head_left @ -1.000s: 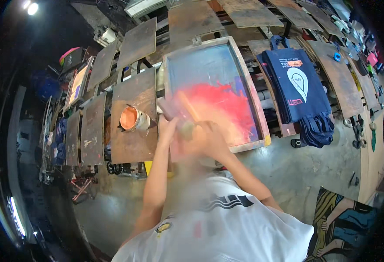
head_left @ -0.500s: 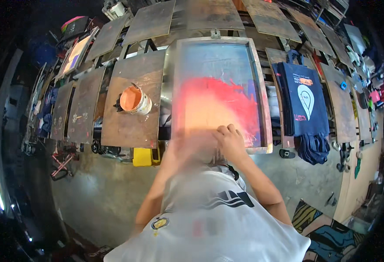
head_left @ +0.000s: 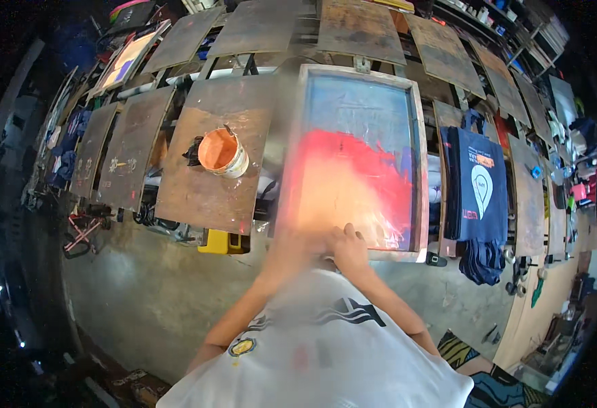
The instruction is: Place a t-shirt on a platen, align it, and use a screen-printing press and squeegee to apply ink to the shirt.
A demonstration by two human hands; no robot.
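Observation:
A wooden-framed printing screen (head_left: 420, 170) lies before me, its bluish mesh covered in part by red ink (head_left: 359, 156) and peach-orange ink (head_left: 329, 197). At its near edge, my right hand (head_left: 348, 247) is closed with the fingers bent; whatever it grips is hidden beneath it. Close beside it on the left is my left hand (head_left: 290, 251), smeared by a blurry vertical band, so its fingers cannot be made out. To the left, a white bucket (head_left: 236, 165) coated inside with orange ink stands on a brown board (head_left: 203, 197).
Right of the screen, a stack of dark blue tote bags (head_left: 458, 204) lies on a board, handles hanging over the near edge. More flat boards (head_left: 363, 34) line the far side and left. Below the left board is a yellow object (head_left: 225, 241).
The view has shifted, so the screen and bucket sit farther right and lower. My hands have come slightly nearer to me, toward the screen's near edge.

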